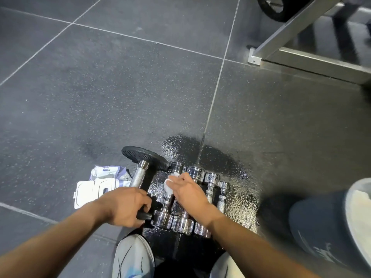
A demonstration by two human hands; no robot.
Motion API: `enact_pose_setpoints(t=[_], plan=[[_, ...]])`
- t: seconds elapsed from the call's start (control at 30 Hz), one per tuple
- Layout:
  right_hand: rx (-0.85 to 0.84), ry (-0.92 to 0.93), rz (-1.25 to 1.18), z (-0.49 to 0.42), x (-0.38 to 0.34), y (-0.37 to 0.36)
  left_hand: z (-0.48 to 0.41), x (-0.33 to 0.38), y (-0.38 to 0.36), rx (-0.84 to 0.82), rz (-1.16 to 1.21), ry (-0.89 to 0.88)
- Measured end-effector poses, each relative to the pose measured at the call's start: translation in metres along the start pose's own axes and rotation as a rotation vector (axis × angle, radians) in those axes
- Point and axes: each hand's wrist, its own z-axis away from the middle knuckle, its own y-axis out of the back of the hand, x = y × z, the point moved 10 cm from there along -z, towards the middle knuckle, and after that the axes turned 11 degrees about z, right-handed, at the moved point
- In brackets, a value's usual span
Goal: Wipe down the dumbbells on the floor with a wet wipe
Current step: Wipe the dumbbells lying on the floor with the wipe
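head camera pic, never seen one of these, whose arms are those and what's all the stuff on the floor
The camera sits on a person's head, looking down, so the arms are their own. The left hand grips the near end of a black-plated dumbbell. The right hand presses a white wet wipe onto a row of chrome dumbbells lying side by side on the dark, wet-looking rubber floor. A wipes packet lies to the left. Their shoes show at the bottom; a metal frame stands top right.

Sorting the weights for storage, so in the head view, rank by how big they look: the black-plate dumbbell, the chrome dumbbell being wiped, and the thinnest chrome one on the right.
1. black-plate dumbbell
2. chrome dumbbell being wiped
3. thinnest chrome dumbbell
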Motion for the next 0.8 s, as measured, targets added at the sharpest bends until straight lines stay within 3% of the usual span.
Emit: enact_pose_setpoints(t=[0.2, 0.4, 0.6, 0.8], plan=[[-0.169, 0.162, -0.033, 0.020, -0.030, -0.018, -0.003, -0.001, -0.003, -0.004, -0.019, 0.016], [-0.093, 0.042, 0.013, 0.010, -0.002, 0.007, -0.003, 0.001, -0.005, -0.040, -0.010, 0.020], [-0.170, 0.228, -0.031, 0.019, -0.031, -0.011, -0.006, 0.002, -0.008, -0.048, 0.010, 0.029], [-0.070, -0.003, -0.052, 0.001, 0.000, 0.002, -0.006, 0.000, -0.008, -0.041, 0.019, 0.036]])
